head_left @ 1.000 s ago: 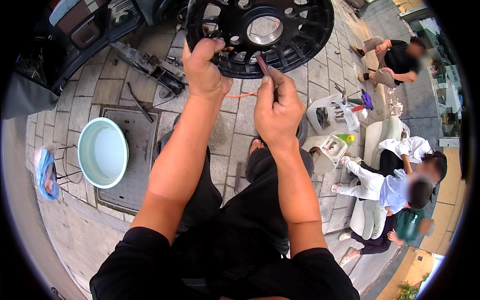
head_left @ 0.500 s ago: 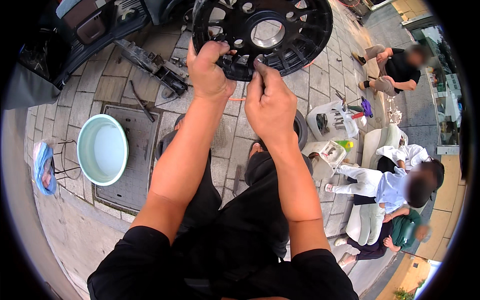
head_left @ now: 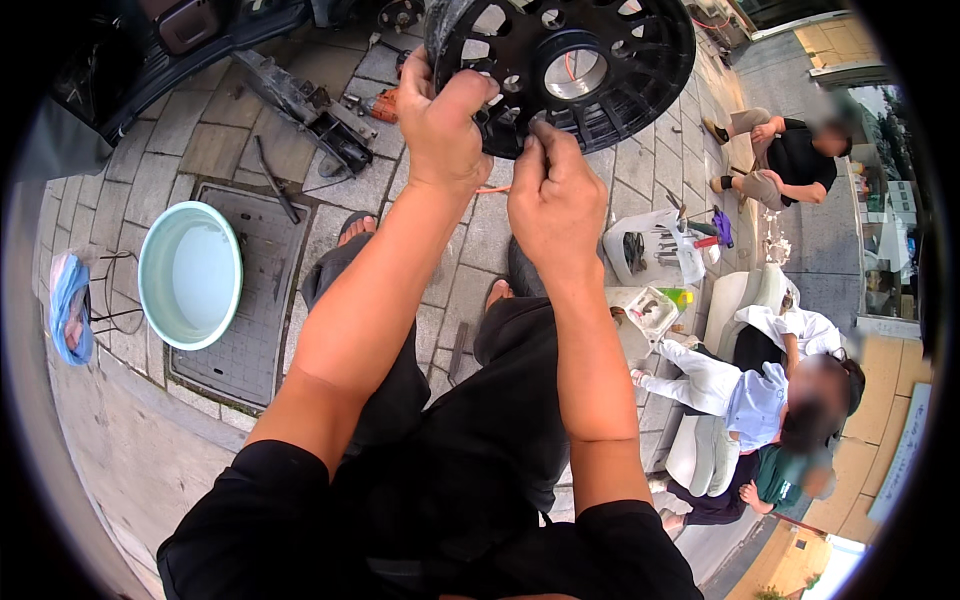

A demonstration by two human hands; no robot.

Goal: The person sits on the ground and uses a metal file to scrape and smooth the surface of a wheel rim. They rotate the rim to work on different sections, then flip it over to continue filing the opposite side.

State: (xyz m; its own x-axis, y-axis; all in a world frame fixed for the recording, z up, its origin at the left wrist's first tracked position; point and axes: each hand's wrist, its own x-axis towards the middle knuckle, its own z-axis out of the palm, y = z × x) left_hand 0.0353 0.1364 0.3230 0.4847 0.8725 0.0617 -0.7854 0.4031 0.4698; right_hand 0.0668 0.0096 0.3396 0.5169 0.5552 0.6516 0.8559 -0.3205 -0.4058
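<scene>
I hold up a black multi-spoke wheel rim (head_left: 532, 62) at the top of the head view, its upper edge cut off by the picture. My left hand (head_left: 445, 130) grips the rim's left side, thumb across the front face and the other fingers mostly hidden behind. At the lower edge, my right hand (head_left: 557, 195) pinches the rim between thumb and fingertips. Whether a small item is also in that pinch, I cannot make out. Through the round centre hole the paving and an orange line show.
At left, a pale green basin (head_left: 190, 275) stands on a dark ground cover (head_left: 255, 330). A metal jack-like tool (head_left: 320, 125), a bar (head_left: 275, 180) and an orange tool (head_left: 383, 105) lie farther off. A white tool bucket (head_left: 655, 245) and seated people (head_left: 775, 165) are to my right.
The wheel rim and both hands have shifted slightly right in the picture, while the surroundings slid left. An orange tool now shows beside my left hand. My grip looks much the same.
</scene>
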